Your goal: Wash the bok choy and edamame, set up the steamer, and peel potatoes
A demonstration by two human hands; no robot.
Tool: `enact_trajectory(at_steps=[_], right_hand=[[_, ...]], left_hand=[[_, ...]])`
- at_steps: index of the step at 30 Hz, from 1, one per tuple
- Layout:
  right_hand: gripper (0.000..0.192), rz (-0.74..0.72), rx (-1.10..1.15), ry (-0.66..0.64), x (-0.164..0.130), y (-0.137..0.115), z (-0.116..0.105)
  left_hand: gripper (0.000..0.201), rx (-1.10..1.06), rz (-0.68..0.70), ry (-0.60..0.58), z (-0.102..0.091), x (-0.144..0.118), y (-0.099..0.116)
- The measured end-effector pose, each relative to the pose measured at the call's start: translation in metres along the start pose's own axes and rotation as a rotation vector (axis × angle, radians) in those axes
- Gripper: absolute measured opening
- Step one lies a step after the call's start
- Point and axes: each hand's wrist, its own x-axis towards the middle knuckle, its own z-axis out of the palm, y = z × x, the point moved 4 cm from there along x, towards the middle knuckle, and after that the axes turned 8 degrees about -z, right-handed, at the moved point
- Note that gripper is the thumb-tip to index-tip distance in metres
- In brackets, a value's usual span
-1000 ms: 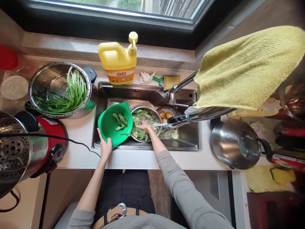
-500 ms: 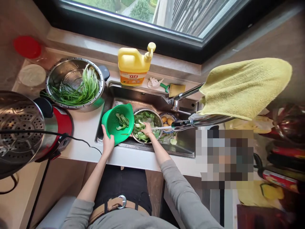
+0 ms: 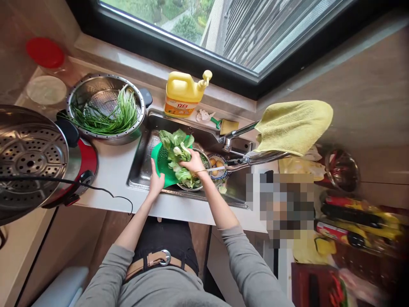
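Note:
My left hand grips the rim of a green plastic colander, which is tilted over the sink. In my right hand is a bunch of leafy greens, raised across the colander's opening so that its inside is mostly hidden. Below my right hand a round metal bowl stands in the sink, more leaves showing at its lower edge. Water runs from the faucet beside my right wrist. A patterned bowl with round yellowish-brown items sits to the right of the metal bowl.
A steel steamer pot holding green onions stands left of the sink. Behind it are a yellow detergent jug and a sponge. A yellow cloth hangs over the faucet pipe. A cable crosses the left counter.
My right hand has lifted a bunch of greens out of the metal bowl and to the left, over the colander. The colander has shifted closer to the bowl, and the view has turned slightly.

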Motion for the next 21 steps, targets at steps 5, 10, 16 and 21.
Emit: enact_trajectory(at_steps=[5,10,16,21], right_hand=[[0.088,0.072,0.039,-0.087,0.010,-0.027,0.053],[0.058,-0.109,0.024,-0.035,-0.009,0.005,0.041],[0.053,0.077,-0.204,-0.011,0.014,0.106,0.029],[0.088,0.128,-0.292,-0.329,0.043,0.139,0.073]], left_hand=[[0.076,-0.142,0.011,-0.041,0.013,0.006,-0.006],[0.056,-0.211,-0.122,-0.026,0.003,0.014,-0.027],[0.063,-0.141,-0.073,0.122,-0.031,0.024,-0.036],[0.068,-0.030,-0.037,0.183,-0.048,0.027,-0.031]])
